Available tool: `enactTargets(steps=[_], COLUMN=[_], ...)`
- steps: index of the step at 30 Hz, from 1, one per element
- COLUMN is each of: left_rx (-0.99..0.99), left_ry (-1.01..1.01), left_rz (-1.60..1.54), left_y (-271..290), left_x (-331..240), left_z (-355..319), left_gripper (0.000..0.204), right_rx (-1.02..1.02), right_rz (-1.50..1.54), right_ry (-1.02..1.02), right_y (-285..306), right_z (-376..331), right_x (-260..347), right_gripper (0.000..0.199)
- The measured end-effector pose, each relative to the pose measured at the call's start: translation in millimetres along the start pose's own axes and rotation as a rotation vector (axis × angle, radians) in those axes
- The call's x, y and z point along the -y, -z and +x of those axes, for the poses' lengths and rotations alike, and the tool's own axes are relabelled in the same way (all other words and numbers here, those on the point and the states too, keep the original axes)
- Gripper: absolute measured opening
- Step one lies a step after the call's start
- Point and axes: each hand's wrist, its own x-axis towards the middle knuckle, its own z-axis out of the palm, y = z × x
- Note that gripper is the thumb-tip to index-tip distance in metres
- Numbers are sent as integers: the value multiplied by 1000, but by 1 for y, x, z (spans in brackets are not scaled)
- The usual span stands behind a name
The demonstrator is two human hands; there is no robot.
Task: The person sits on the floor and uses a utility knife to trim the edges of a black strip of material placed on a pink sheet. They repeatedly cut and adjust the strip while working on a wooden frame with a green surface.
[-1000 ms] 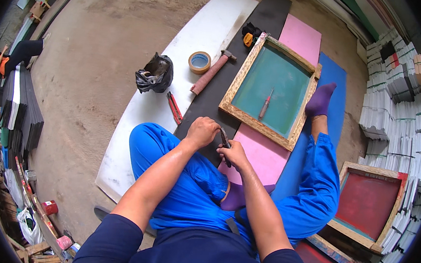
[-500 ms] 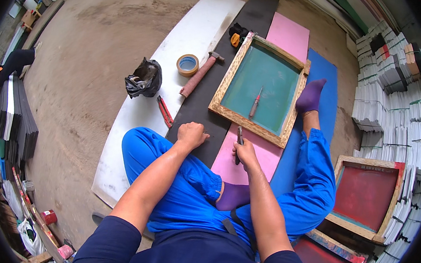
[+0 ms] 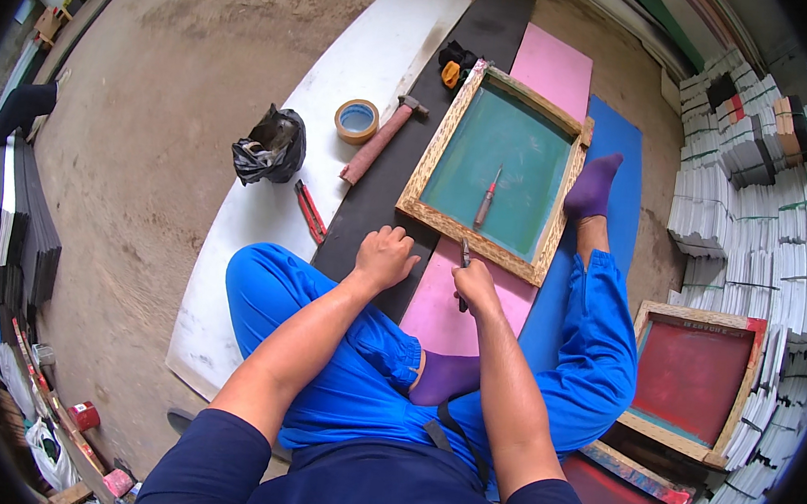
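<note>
My right hand (image 3: 477,286) is wrapped round a pair of dark-handled pliers (image 3: 465,249), jaws pointing away from me, close to the near edge of a wooden-framed screen (image 3: 466,235) with green mesh. A screwdriver (image 3: 486,204) lies on that mesh. To the left, my left hand (image 3: 386,256) is curled above the black foam sheet (image 3: 354,222); whatever its fingers hold, if anything, is hidden. Beyond it are a red utility knife (image 3: 309,211), a hammer (image 3: 377,143) with a wrapped handle, a roll of brown tape (image 3: 356,120) and a black plastic bag (image 3: 270,147).
My legs lie either side of the pink sheet (image 3: 426,301); a blue sheet (image 3: 622,203) is under my right foot. Red screens (image 3: 692,379) lean at the right by stacked bundles (image 3: 710,205). Another person's leg (image 3: 24,113) shows at far left. A white sheet (image 3: 277,233) lies left.
My left hand has risen slightly away from me and its fingers have shifted. My right hand still grips the pliers, moved a little. The view has shifted slightly.
</note>
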Motion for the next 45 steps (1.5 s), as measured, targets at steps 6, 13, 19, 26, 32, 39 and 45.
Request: enactTargets(steps=[6, 13, 19, 26, 32, 39, 45], left_rx=[13, 39, 55, 77, 134, 19, 35], left_ry=[-24, 5, 21, 54, 115, 170, -25], left_rz=[-30, -55, -66, -79, -99, -268, -193], left_y=[-6, -7, -7, -8, -7, 0, 10], left_x=[-3, 0, 1, 3, 1, 3, 14], left_z=[4, 7, 8, 5, 8, 6, -1], left_gripper=[25, 22, 22, 20, 21, 17, 15], right_rx=[116, 220, -38, -255, -37, 111, 278], right_rz=[204, 287, -20, -64, 654, 691, 323], right_ry=[-149, -285, -94, 118, -6, 45, 169], right_y=[4, 16, -6, -34, -47, -42, -60], right_z=[10, 9, 5, 9, 8, -8, -16], right_x=[7, 23, 11, -26, -28, -31, -13], right_gripper=[23, 29, 34, 34, 25, 23, 15])
